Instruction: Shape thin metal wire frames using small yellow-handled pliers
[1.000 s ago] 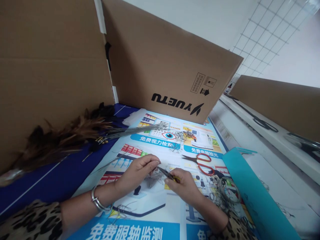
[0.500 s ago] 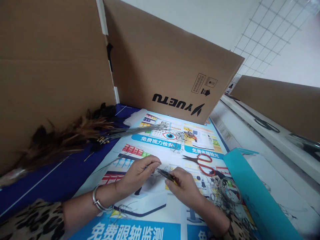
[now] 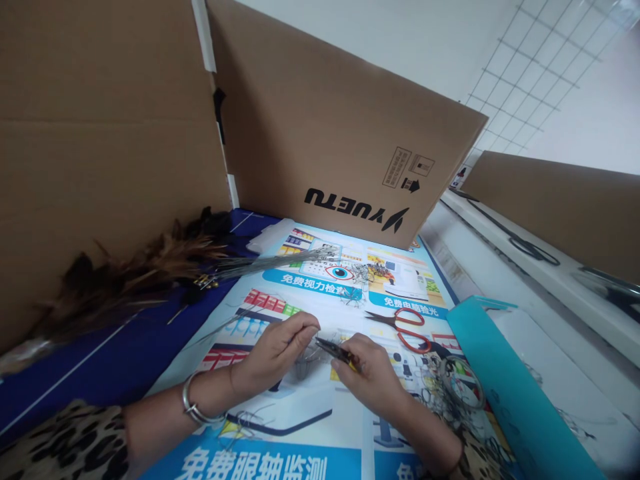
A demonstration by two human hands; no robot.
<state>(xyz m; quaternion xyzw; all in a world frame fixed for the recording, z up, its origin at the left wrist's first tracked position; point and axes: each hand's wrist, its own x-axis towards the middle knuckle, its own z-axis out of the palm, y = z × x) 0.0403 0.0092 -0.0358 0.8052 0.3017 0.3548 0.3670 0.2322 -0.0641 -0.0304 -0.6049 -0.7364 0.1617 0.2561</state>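
Note:
My left hand [image 3: 278, 349] is pinched shut on a thin piece of wire, which I hold just above the printed poster [image 3: 320, 427]. A silver bangle [image 3: 193, 404] sits on that wrist. My right hand [image 3: 371, 375] grips small pliers [image 3: 334, 351], whose dark tips point left and meet the wire at my left fingertips. A small tangle of bent wire [image 3: 305, 365] lies on the poster under both hands.
Red-handled scissors [image 3: 406, 328] lie just right of my hands. A bundle of straight wires [image 3: 270, 261] and brown feathers [image 3: 125, 280] lie at the left. Cardboard sheets [image 3: 330, 127] stand behind. A teal folder [image 3: 510, 393] and wire rings [image 3: 457, 383] are at the right.
My hands have shifted only slightly; the pliers' tips stay at the wire in my left fingers. The view rose a little.

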